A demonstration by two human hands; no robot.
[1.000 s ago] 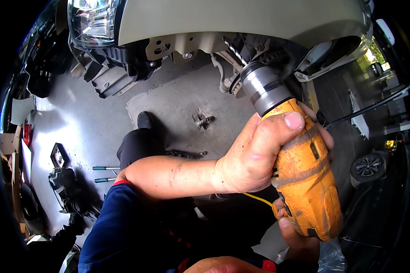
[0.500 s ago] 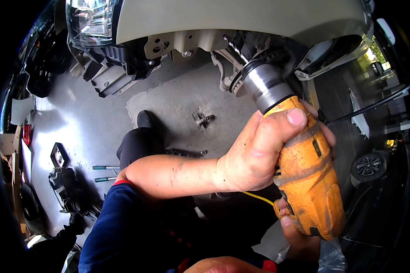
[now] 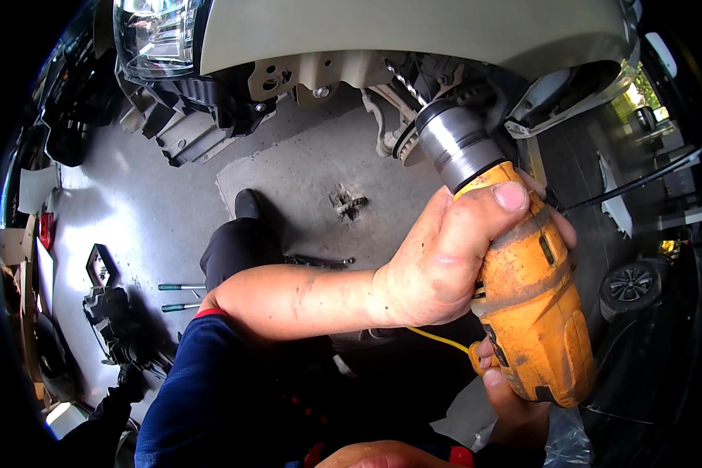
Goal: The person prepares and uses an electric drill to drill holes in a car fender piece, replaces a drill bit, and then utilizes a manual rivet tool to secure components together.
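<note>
A worn yellow power drill slants up and to the left. My left hand is closed round the front of its body, thumb on top, just behind the metal chuck. Lower down, my right hand is wrapped about the handle, mostly hidden beneath the drill body. From the chuck a drill bit reaches to the lower edge of the beige car fender. Whether its tip touches metal there I cannot tell. Near my right fingers a yellow cord runs off leftward.
A headlight and a bare metal bracket sit along the car's front. On the grey floor lie two green-handled tools and dark car parts. A wheel stands at the right.
The drill's rear end has shifted slightly right and up. The chuck, blurred before, now looks sharper. Both hands keep their hold.
</note>
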